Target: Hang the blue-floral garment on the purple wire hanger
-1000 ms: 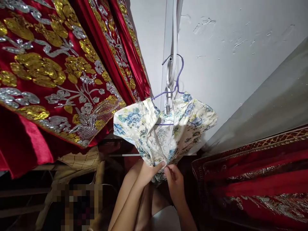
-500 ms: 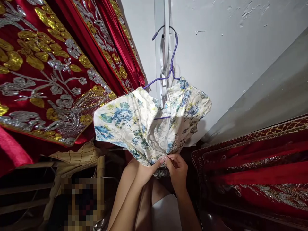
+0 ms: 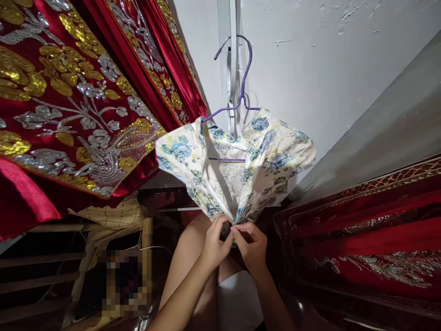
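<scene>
A short-sleeved white garment (image 3: 275, 158) with blue and green flowers sits on a purple wire hanger (image 3: 246, 78). Its front opening spreads apart, showing the pale lining, and narrows to a point at my fingers. My left hand (image 3: 215, 243) pinches the garment at the bottom of that opening, thumb and finger together. Right beside it, my right hand (image 3: 254, 246) pinches the same spot, its fingertips touching those of the left. Whatever small fastening may lie between the fingertips is hidden. Below the hands, the garment's lower part is mostly out of sight.
Red cloth (image 3: 86, 87) with gold and silver embroidery hangs at the left. More red beaded fabric (image 3: 372, 234) lies at the right. A bamboo frame (image 3: 146, 234) stands lower left. Behind the hanger, a white metal strip (image 3: 232, 69) runs along the pale wall (image 3: 296, 69).
My left hand has shifted from lying along the cloth into a raised pinch beside the right. The garment's front opening has widened, and its left sleeve side has swung right.
</scene>
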Tool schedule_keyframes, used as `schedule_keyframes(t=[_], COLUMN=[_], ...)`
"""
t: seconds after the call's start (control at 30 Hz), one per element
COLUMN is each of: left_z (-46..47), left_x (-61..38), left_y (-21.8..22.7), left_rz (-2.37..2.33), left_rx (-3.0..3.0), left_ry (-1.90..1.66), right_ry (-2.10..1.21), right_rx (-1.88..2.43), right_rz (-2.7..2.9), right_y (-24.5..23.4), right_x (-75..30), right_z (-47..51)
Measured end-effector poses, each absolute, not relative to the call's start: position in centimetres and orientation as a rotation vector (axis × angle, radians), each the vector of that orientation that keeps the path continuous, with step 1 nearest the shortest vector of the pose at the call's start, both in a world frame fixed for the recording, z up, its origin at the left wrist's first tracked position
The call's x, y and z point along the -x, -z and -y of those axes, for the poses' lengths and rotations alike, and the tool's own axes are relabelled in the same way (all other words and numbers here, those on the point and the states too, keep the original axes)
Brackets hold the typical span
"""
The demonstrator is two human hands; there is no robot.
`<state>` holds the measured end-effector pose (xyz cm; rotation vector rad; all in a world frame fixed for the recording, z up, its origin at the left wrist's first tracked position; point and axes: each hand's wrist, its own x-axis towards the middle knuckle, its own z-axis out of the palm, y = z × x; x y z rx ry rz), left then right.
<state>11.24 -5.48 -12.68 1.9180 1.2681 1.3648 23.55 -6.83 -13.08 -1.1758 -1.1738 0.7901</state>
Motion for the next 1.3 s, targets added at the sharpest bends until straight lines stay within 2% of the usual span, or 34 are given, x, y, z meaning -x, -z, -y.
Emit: schedule_keyframes(t=[0.1, 0.23, 0.47, 0.6, 0.7, 0.9, 1.03, 1.13, 1.3], left_z=[5.4, 5.7, 7.1, 6.8, 4.9, -1.7, -4.9, -5.4, -4.7], left_x=[-11.2, -10.9, -13.0, -13.4, -12.4, -11.0, -11.7, -12.4, -12.8], left_y=[12.2, 12.0, 12.0, 11.6, 9.8, -0.7, -6.7, -8.0, -7.2], left_rz=[-1.241, -1.205, -1.169, -1.155, -1.111, -1.096, -1.105, -1.155, -1.182], left_rx=[-1.892, -1.883, -1.984, -2.064, -2.113, -2.11, -2.321, -2.194, -1.996], left_ry=[-1.338, -1.279, -1.08, -0.97, -0.967, -1.634, -1.577, -1.603, -1.639], right_ry=[-0.688, -0.389, 0.086, 0.113, 0.078, 0.134, 0.23, 0.266, 0.12], right_rx=[1.139, 0.999, 0.866, 0.834, 0.783, 0.765, 0.701, 0.722, 0.816], right_rz=[1.338, 1.642, 1.755, 1.671, 1.725, 1.663, 1.713, 1.752, 1.75], right_y=[12.5, 10.0, -1.3, -5.7, -5.5, -4.9, -6.0, -5.3, -2.8], right_x=[-24.6, -27.1, -30.4, -29.9, -29.1, -28.8, -29.3, -29.2, -28.2], right_z=[6.6, 3.8, -6.7, -9.6, -8.8, -6.4, -6.7, -7.4, -8.1])
